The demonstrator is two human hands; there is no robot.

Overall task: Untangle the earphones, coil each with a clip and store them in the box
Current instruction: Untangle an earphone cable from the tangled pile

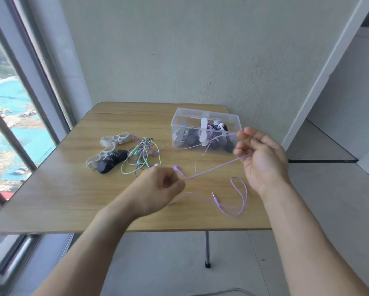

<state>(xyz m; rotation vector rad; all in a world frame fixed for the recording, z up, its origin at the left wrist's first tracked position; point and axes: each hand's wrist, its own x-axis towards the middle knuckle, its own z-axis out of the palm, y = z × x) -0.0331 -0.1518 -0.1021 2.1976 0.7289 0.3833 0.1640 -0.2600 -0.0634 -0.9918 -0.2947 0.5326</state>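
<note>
A light purple earphone cable (pixel 211 170) is stretched taut between my hands above the wooden table (pixel 61 189). My left hand (pixel 161 186) grips one end in a fist near a purple earbud (pixel 176 167). My right hand (pixel 259 154) pinches the cable in front of the clear plastic box (pixel 232 118). The rest of the cable loops on the table to its jack plug (pixel 214 195). A tangle of green and purple earphones (pixel 144 154) lies mid-table. White clips (pixel 115 139) and a black clip (pixel 110 162) lie to its left. Coiled earphones with clips fill the box.
A window with a dark frame (pixel 29 86) runs along the left of the table. A pale wall (pixel 200 50) stands right behind it. One table leg (pixel 207 248) shows below the front edge, on a grey floor.
</note>
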